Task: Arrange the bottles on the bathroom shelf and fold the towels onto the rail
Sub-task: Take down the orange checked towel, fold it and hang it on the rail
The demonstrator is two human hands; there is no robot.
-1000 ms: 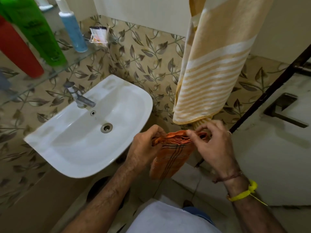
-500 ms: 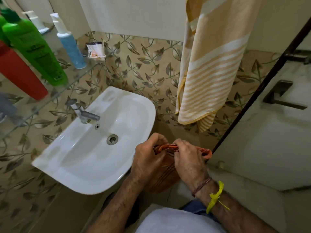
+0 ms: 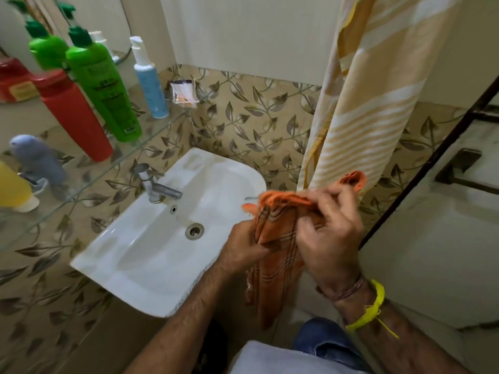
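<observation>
Gripping an orange cloth over the right rim of the sink with both hands. Left hand closing its fingers tight around the cloth's middle, bunching the checked fabric. Right hand pinching the top edge, fingers curled together on the folded hem, thumb pressing from below. Hanging loose below both hands, down past the sink's front edge. Wearing a yellow band and a brown thread on the right wrist.

Hanging just right of the sink against the leaf-patterned wall: a yellow striped towel, its lower edge touching the orange cloth near the right hand.

Standing on the glass shelf above and left of the sink: a blue bottle nearest the wall corner, then a green bottle, a red bottle, a grey bottle and a yellow bottle at the far left. Sitting at the shelf's wall end: a small sachet. Showing nothing inside the sink basin but the drain, below the tap. Contents of the bottles: cannot tell.
</observation>
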